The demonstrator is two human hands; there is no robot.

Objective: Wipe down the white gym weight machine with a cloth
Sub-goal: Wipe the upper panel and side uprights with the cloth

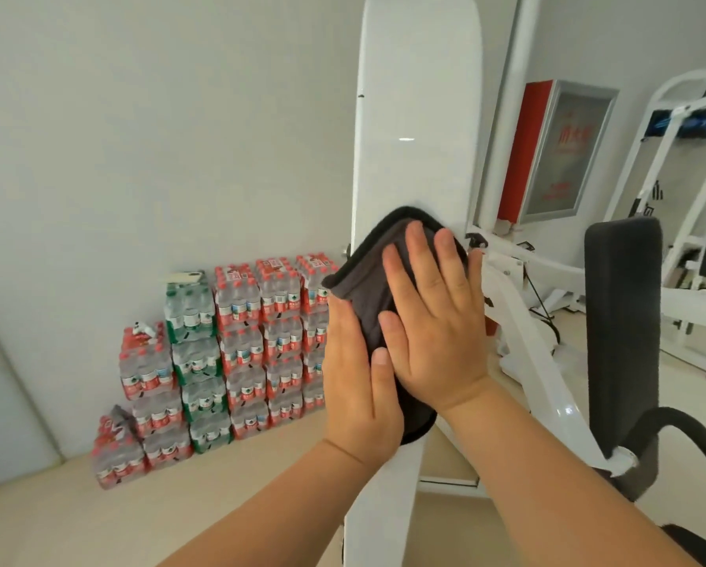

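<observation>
**Wiping the upright white panel (412,116) of the machine, centre of the frame**

The dark cloth (363,288) lies against the panel at mid-height. The right hand (437,321) presses it flat, fingers straight. The left hand (359,382) lies along the cloth's left edge, thumb on the fabric. Its fingertips are hidden under a fold, so whether it pinches cannot be told. Step in hand, by judgement: wiping the panel face. The next move likely calls for even pressure and a stroke toward the glossy upper section.
</observation>
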